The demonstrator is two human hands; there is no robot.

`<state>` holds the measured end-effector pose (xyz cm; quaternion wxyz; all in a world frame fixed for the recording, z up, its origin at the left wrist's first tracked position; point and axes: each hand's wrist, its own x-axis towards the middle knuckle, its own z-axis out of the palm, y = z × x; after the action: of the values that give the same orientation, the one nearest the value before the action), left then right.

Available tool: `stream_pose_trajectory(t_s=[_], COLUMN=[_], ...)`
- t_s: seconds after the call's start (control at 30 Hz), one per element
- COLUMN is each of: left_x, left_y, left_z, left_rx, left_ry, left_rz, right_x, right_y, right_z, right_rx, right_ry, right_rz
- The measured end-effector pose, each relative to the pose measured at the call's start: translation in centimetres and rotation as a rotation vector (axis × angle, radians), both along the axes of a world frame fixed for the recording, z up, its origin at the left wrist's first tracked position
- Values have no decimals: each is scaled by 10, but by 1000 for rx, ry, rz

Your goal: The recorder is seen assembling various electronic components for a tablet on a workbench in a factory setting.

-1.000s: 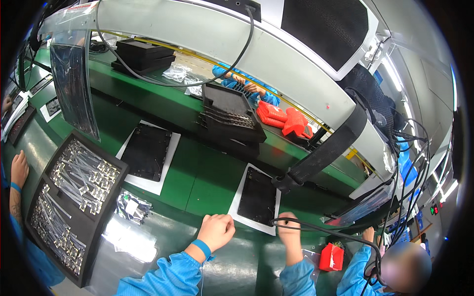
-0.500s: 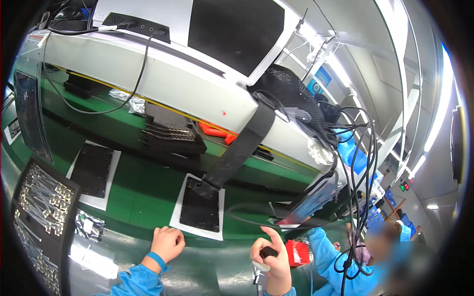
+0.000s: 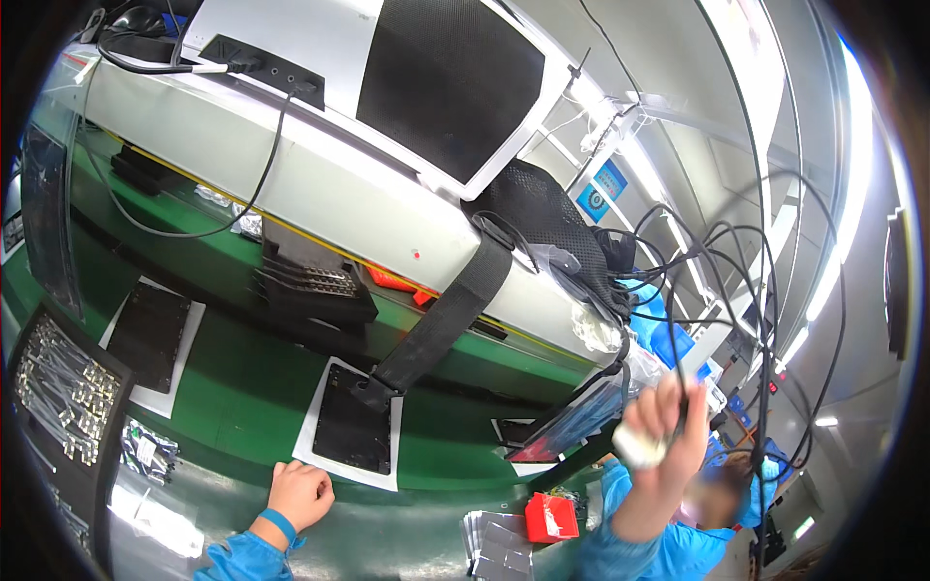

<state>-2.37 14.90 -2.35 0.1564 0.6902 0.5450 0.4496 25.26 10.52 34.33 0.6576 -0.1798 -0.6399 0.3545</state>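
Observation:
My left hand [image 3: 298, 496], a blue band at its wrist, rests on the bench with its fingers curled in. Nothing shows in it. Just beyond lies a flat black panel [image 3: 353, 426] on a white sheet [image 3: 304, 445]. At the right, my right hand [image 3: 668, 431] is raised and smeared by motion. Its fingers look closed around a black cable [image 3: 681, 392] that runs up among other cables. A whitish blurred thing [image 3: 639, 448] shows at that hand; its kind cannot be made out.
A second black panel [image 3: 150, 334] lies farther left, beside a black tray [image 3: 118, 455] of short cables with metal ends. A red box [image 3: 551, 519] stands beside grey flat pieces [image 3: 499, 544]. A black strap [image 3: 446, 315] hangs from the shelf [image 3: 387, 228]. A co-worker's blue sleeve [image 3: 693, 554] is behind my right hand.
My right hand has risen up and to the right, away from the bench front, and the cables there have shifted. The view has turned slightly; my left hand keeps its curled pose.

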Motion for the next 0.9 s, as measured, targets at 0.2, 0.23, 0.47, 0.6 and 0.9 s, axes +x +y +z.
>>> stream_pose_trajectory(t_s=[0.2, 0.23, 0.47, 0.6, 0.9], left_x=[-1, -1, 2, -3, 1], left_y=[1, 2, 1, -2, -4], left_z=[0, 0, -3, -4, -4], left_rx=[-15, -15, -14, -21, -13], left_ry=[10, 11, 36, 66, 44], left_rz=[7, 17, 19, 33, 21], right_x=[6, 10, 68, 11, 42], right_y=[128, 147, 266, 224, 116], right_z=[112, 125, 138, 106, 42], right_rx=[-286, -264, 503, 596, 397], right_ry=[-109, -172, -1128, -1390, -1245], right_rz=[-435, -610, -1700, -1549, -1198])
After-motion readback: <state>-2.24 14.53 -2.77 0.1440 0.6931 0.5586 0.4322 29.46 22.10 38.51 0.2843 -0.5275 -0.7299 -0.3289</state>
